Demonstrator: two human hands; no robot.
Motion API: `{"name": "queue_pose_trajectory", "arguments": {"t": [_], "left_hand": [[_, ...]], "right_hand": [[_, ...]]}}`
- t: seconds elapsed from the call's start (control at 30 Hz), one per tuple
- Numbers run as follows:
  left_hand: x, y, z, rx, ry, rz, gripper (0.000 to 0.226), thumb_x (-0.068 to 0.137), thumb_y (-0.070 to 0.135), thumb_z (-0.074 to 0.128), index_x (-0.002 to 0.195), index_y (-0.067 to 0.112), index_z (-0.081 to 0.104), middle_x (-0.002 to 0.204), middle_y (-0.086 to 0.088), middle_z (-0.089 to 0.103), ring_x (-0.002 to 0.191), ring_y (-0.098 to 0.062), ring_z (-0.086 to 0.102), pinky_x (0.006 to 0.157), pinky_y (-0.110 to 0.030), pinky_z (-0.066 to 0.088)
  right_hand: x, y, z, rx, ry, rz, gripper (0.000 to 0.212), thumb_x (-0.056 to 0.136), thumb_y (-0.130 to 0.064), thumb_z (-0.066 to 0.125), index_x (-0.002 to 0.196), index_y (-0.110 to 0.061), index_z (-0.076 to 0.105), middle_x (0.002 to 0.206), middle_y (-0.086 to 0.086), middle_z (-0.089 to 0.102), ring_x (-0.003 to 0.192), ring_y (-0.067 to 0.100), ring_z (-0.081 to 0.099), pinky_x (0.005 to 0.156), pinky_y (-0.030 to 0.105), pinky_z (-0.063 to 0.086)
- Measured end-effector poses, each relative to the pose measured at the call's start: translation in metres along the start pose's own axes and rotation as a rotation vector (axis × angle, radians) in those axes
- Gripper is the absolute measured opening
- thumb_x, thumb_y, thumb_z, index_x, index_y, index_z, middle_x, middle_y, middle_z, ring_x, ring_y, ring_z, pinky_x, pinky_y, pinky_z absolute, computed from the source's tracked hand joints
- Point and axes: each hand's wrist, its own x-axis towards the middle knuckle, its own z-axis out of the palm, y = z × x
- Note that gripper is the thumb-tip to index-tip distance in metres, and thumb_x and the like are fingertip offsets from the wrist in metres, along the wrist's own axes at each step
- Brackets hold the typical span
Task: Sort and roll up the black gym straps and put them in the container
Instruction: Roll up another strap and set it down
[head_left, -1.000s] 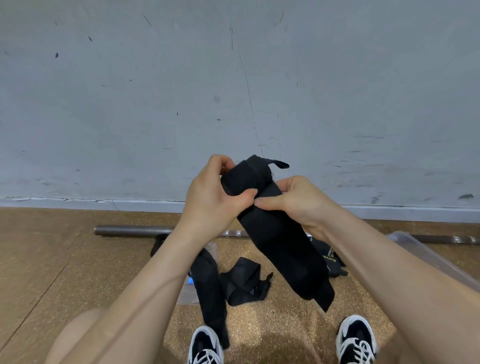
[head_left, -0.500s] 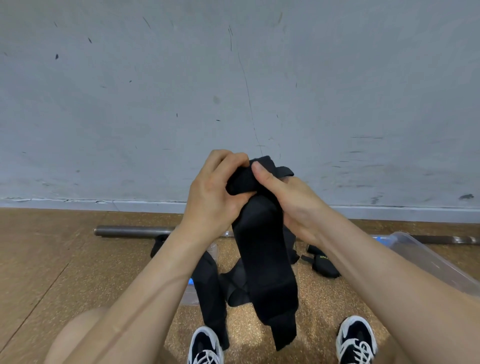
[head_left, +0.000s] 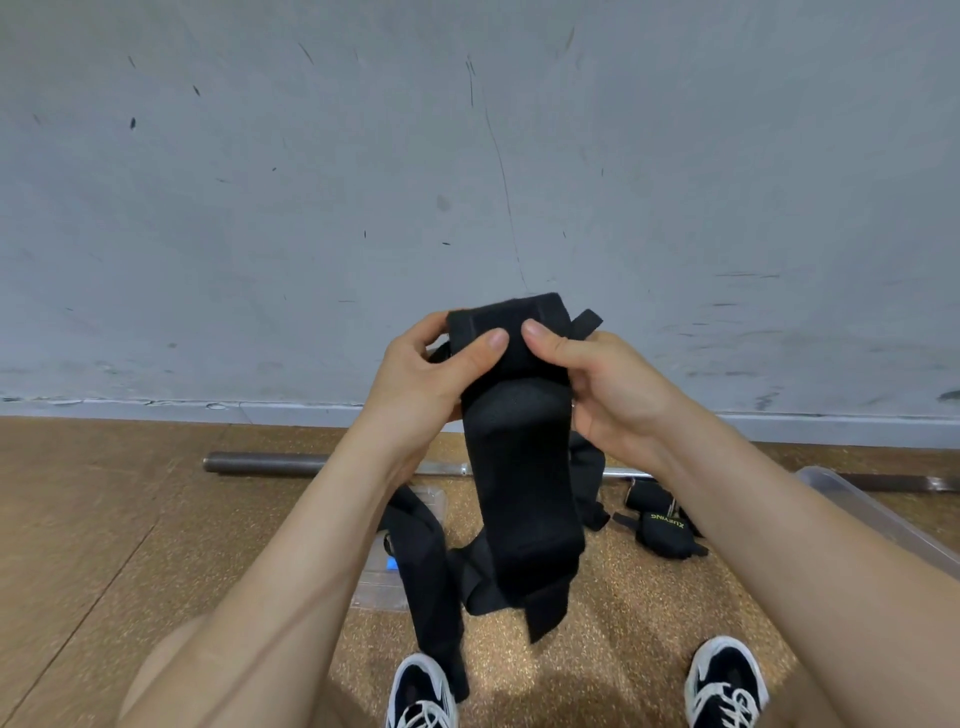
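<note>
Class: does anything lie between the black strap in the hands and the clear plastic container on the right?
Only a rolled black strap with yellow lettering, on the floor between the held black strap and the clear plastic container; lying low, it probably blocks nothing.

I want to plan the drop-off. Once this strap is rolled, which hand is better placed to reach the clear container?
Probably the right hand: the container lies on the floor beside its forearm, and the left hand would have to cross over. Both pinch the top end of the strap.
</note>
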Motion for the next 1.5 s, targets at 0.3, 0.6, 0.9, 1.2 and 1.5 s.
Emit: {"name": "queue_pose_trajectory", "arguments": {"t": [0.3, 0.6, 0.9, 1.2, 1.5], "left_hand": [[0.003, -0.008, -0.004, 0.173, -0.065, 0.078, 0.040, 0.084, 0.003, 0.074, 0.115, 0.028, 0.064, 0.108, -0.003, 0.067, 0.109, -0.019, 0.063, 0.072, -0.040, 0.061], [0.001, -0.004, 0.000, -0.103, -0.132, -0.049, 0.045, 0.072, 0.020, 0.081, 0.114, 0.023, 0.065, 0.094, 0.000, 0.071, 0.080, -0.013, 0.070, 0.062, -0.030, 0.058], [0.008, -0.001, 0.000, -0.302, 0.076, 0.046, 0.025, 0.083, 0.008, 0.068, 0.108, 0.007, 0.065, 0.088, -0.001, 0.074, 0.081, -0.016, 0.073, 0.064, -0.029, 0.058], [0.016, -0.019, 0.003, -0.108, 0.167, 0.070, 0.031, 0.091, -0.006, 0.061, 0.108, 0.020, 0.060, 0.104, -0.008, 0.064, 0.086, -0.022, 0.066, 0.069, -0.040, 0.060], [0.016, -0.025, 0.009, 0.272, 0.142, 0.377, 0.057, 0.077, -0.016, 0.064, 0.105, 0.032, 0.053, 0.097, 0.011, 0.061, 0.083, 0.003, 0.060, 0.077, -0.015, 0.049]], "right_hand": [[-0.003, -0.012, -0.011, -0.108, -0.007, 0.079, 0.046, 0.077, -0.040, 0.070, 0.113, -0.011, 0.071, 0.104, 0.008, 0.076, 0.098, 0.028, 0.074, 0.084, 0.041, 0.061], [-0.006, -0.016, -0.011, -0.142, -0.031, -0.054, 0.016, 0.087, -0.004, 0.066, 0.100, -0.014, 0.066, 0.069, -0.010, 0.072, 0.062, 0.003, 0.068, 0.063, 0.022, 0.057], [-0.003, 0.006, -0.007, -0.095, -0.053, 0.092, 0.023, 0.091, -0.017, 0.064, 0.109, -0.004, 0.070, 0.105, 0.013, 0.075, 0.097, 0.024, 0.072, 0.081, 0.035, 0.057], [-0.001, 0.013, 0.005, -0.268, 0.187, 0.005, 0.008, 0.093, -0.003, 0.065, 0.095, 0.002, 0.071, 0.084, 0.012, 0.075, 0.073, 0.021, 0.071, 0.063, 0.030, 0.054], [-0.004, 0.009, 0.018, -0.097, 0.259, 0.088, 0.018, 0.091, -0.019, 0.067, 0.097, -0.004, 0.074, 0.093, 0.013, 0.077, 0.084, 0.027, 0.073, 0.076, 0.037, 0.057]]}}
